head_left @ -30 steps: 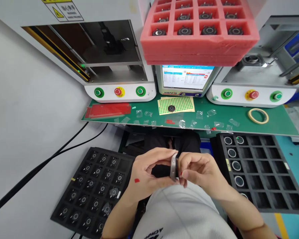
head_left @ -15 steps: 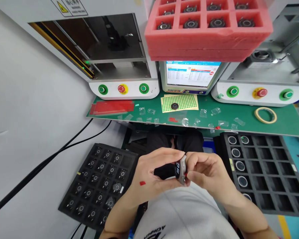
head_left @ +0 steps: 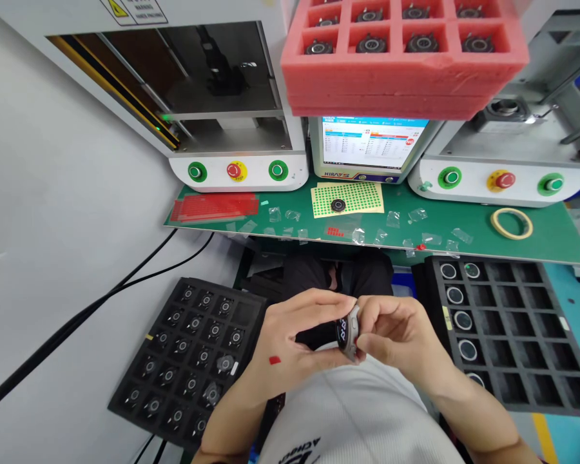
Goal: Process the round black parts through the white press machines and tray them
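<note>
In front of my body, my left hand (head_left: 290, 335) grips a round grey watch (head_left: 352, 330) between thumb and fingers, its lit dark face turned left. A red piece of film (head_left: 275, 360) sticks to the back of that hand. My right hand (head_left: 396, 332) is closed at the watch's right side, fingers curled and thumb against the case. A tiny red bit (head_left: 356, 341) shows at the thumb tip. The fingertips behind the watch are hidden.
A black tray (head_left: 186, 341) of watch bodies lies left; another black tray (head_left: 526, 351) with several round pieces lies right. The green bench (head_left: 464, 219) carries red film strips (head_left: 217, 207), a green-dot sticker sheet (head_left: 362, 193) and a tape roll (head_left: 511, 223). A pink foam tray (head_left: 406, 84) stands above the monitor (head_left: 367, 145).
The watch has tilted slightly and shifted a little left, with both hands keeping their hold. The surrounding view has shifted slightly.
</note>
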Available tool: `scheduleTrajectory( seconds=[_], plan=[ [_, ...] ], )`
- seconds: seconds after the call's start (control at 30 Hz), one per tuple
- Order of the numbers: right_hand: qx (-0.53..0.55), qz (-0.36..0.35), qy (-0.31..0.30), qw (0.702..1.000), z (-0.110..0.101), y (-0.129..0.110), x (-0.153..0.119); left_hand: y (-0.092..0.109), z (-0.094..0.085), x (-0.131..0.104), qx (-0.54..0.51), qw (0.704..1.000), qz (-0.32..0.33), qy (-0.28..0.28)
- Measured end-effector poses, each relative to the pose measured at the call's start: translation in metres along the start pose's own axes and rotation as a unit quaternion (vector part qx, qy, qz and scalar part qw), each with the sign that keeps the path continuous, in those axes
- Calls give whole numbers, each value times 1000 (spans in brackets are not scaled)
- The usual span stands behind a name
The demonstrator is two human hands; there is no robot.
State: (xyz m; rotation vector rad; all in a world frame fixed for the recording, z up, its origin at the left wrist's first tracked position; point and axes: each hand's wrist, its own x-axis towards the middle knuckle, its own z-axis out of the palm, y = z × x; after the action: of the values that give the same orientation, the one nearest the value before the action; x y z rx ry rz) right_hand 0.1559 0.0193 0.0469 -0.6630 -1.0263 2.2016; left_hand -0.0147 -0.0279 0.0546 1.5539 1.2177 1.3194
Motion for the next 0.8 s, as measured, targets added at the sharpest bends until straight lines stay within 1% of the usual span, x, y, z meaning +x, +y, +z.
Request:
scheduleTrajectory(
  seconds=[0.1, 0.17, 0.23, 0.3, 0.37, 0.43, 0.53, 0.6, 0.63, 0.7, 0.8],
  plan=[
    [73, 24, -3, 997, 3, 8, 3, -2, -3, -1, -10, 1000, 14, -8],
    [115, 24, 7, 993, 5, 14, 5, -7, -4, -2, -36, 999, 14, -12],
    [133, 5, 17, 991, 5, 16, 8, -14, -4, -3, -79, 997, -15, -17],
    [128, -19, 17, 991, 4, 15, 8, -20, -2, -2, -155, 986, -65, -12],
    [100, -53, 31, 993, 0, 12, 7, -25, 1, 0, -252, 960, -120, -9],
    [52, -103, 77, 990, -4, 10, 4, -28, 5, 2, -338, 927, -163, -8],
    [-26, -182, 157, 970, -10, 12, -1, -27, 14, 3, -427, 881, -206, -6],
    [-67, -215, 190, 956, -12, 17, -4, -25, 20, 2, -454, 864, -216, -5],
    [-85, -227, 201, 949, -12, 19, -5, -24, 22, 1, -455, 864, -219, -3],
    [-118, -246, 212, 939, -11, 22, -7, -22, 27, -1, -439, 871, -219, 2],
    [-162, -264, 206, 928, -6, 24, -8, -22, 33, -4, -394, 897, -200, 7]
  ],
)
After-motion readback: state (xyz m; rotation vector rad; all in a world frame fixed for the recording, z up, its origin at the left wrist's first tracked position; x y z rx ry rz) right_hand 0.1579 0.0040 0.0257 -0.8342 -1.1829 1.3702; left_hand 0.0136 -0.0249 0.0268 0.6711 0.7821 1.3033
